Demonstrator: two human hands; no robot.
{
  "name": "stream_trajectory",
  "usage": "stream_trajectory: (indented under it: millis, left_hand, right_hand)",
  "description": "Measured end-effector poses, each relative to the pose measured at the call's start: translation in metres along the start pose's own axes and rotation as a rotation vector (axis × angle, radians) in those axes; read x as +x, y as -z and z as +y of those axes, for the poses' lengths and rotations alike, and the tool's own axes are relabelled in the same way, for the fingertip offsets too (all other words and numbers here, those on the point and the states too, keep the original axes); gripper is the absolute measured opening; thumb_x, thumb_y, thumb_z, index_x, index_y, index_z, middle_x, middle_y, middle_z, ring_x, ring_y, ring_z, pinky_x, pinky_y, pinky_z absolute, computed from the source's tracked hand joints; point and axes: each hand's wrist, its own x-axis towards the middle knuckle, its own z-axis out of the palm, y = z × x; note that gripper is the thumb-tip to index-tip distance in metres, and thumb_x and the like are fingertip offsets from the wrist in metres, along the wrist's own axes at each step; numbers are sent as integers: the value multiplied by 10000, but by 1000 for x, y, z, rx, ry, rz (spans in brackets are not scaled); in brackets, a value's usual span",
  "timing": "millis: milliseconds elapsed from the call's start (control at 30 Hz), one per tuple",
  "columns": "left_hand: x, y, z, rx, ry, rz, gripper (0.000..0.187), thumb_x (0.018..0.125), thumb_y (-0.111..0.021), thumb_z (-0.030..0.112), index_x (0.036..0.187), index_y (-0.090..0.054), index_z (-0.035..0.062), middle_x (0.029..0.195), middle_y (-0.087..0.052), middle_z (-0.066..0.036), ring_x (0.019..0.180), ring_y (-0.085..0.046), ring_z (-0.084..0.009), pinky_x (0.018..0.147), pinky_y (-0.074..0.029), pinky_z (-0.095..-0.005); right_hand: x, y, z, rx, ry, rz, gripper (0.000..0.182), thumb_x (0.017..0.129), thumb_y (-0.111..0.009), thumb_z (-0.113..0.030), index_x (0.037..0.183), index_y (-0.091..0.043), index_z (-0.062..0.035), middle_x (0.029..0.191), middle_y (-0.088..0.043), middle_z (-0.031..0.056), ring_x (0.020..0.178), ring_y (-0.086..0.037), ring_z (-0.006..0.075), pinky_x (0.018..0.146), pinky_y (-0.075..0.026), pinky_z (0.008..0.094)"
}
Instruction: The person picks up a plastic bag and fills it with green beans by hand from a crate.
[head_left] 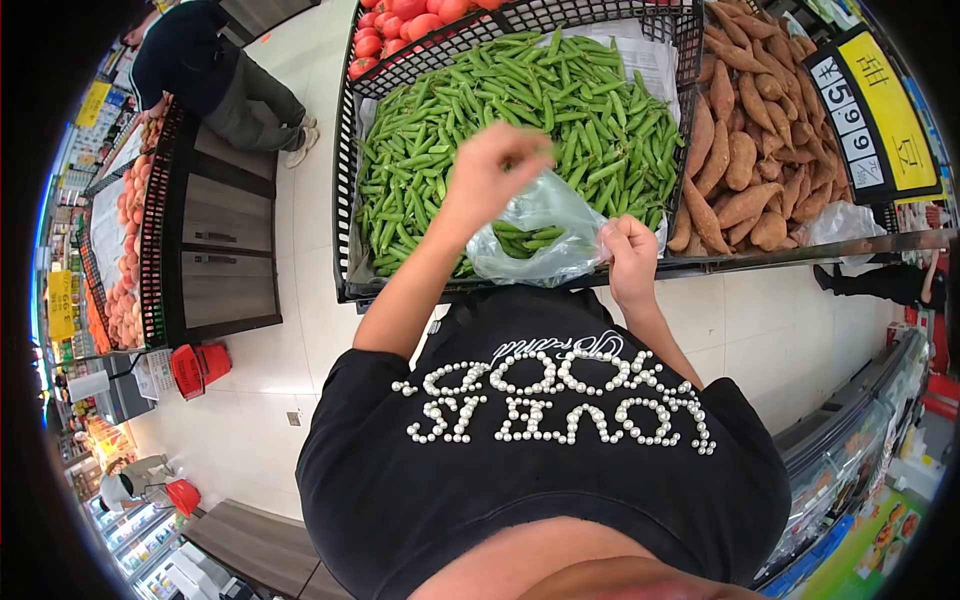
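My right hand (630, 255) is closed, pinching the rim of a clear plastic bag (545, 250). The bag hangs open at the front edge of the pea bin, and some green pods show in or through it. Just above the bag's mouth is my left hand (495, 170), its fingers curled and blurred by motion. What those fingers hold, if anything, cannot be made out. Green pea pods (440, 130) lie in a broad heap around and beyond both hands.
A black slatted crate (345, 200) encloses the pods. Tomatoes (400, 25) lie behind them, sweet potatoes (750, 150) to the right beside a price sign (870, 115). Another person (220, 80) stands at a stand on the left. A red basket (198, 370) sits on the floor.
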Motion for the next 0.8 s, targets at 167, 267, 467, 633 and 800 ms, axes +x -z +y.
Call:
stream_trajectory:
  millis: [167,267,467,633,800]
  left_hand:
    - [43,5,-3,64,-128,351,261,820,-709,85,1060,-651,0,921,-676,-52,786,-627,-122,700,-509,-276]
    - [27,-6,-22,55,-9,115,224,827,-691,91,1034,-663,11,889,-683,-51,744,-621,-121,691,-501,-265]
    - [-31,-31,-29,193,15,-776,191,812,-662,135,963,-671,19,892,-673,-109,785,-651,-217,703,-505,-301]
    - [-63,-51,-49,853,-68,-472,413,788,-676,262,1182,-617,153,1181,-585,-144,1140,-546,-369,938,-436,-537]
    - [-55,-51,-29,888,261,-820,552,773,-695,305,1293,-540,203,1249,-544,-118,1233,-462,-400,930,-371,-668]
  right_hand:
    - [-3,-5,0,-40,1,-30,301,900,-524,-10,649,-380,-92,634,-438,-12,566,-374,66,525,-317,228]
    - [-6,-2,-2,-83,13,-10,306,898,-524,-11,644,-375,-94,632,-435,-13,563,-370,64,521,-314,227]
    - [-7,6,2,40,26,29,315,908,-549,-41,636,-396,-81,604,-486,1,532,-418,55,502,-337,221]
    - [-6,-2,5,17,20,-25,323,912,-550,-37,636,-388,-83,612,-474,-5,536,-405,54,509,-334,221]
    - [-4,-5,5,-9,28,-60,318,908,-541,-21,643,-377,-87,619,-447,-13,554,-394,59,523,-329,225]
